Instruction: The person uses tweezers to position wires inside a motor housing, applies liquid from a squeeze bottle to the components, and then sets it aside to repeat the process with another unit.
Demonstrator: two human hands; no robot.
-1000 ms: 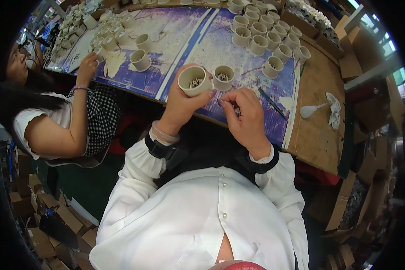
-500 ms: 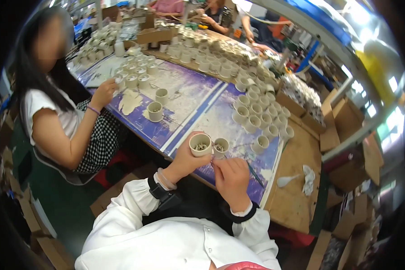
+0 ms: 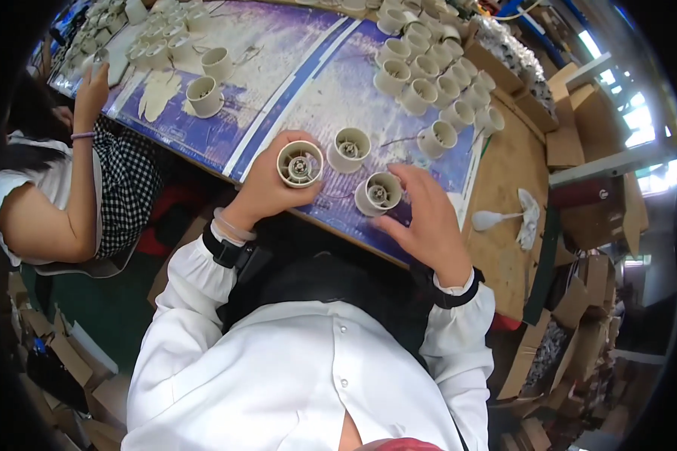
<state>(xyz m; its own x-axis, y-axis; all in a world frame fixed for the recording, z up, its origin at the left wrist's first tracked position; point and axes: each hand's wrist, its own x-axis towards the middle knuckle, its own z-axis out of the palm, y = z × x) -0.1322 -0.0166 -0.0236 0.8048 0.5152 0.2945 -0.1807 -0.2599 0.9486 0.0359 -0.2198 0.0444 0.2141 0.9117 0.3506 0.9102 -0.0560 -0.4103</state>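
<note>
Far left: a co-worker's hand (image 3: 92, 89) is raised at the edge of the tabletop (image 3: 282, 68). Two pale cups stand apart from the others, a rear cup (image 3: 216, 64) and a front cup (image 3: 203, 96).

Left hand (image 3: 265, 188): fingers clamped around the wall of the left cup (image 3: 300, 164), thumb along its near right side. Mouth is turned up toward the head, metal insert visible. Good hold, in my judgement: grip on the outer wall, opening clear for inspection. Keep pressure even and fingertips off the rim.

Middle cup (image 3: 349, 149): upright on the tabletop, unheld, between the two hands and a little beyond them. Leave a gap around it; a careless sweep by either hand could knock it.

Right cup (image 3: 377, 195): nearer the front edge, thumb below and fingers beyond it. Right hand (image 3: 434, 222): fingers spread around this cup; cannot tell whether they press on it or merely flank it. Advise steadying low on the wall, keeping the base level and well back from the edge.

A thin lead (image 3: 399, 140) lies beyond; avoid snagging it. Farther right: grouped cups (image 3: 423, 94), then a white bulb bottle (image 3: 487, 220) and a crumpled cloth (image 3: 528, 218), both out of the working area.
</note>
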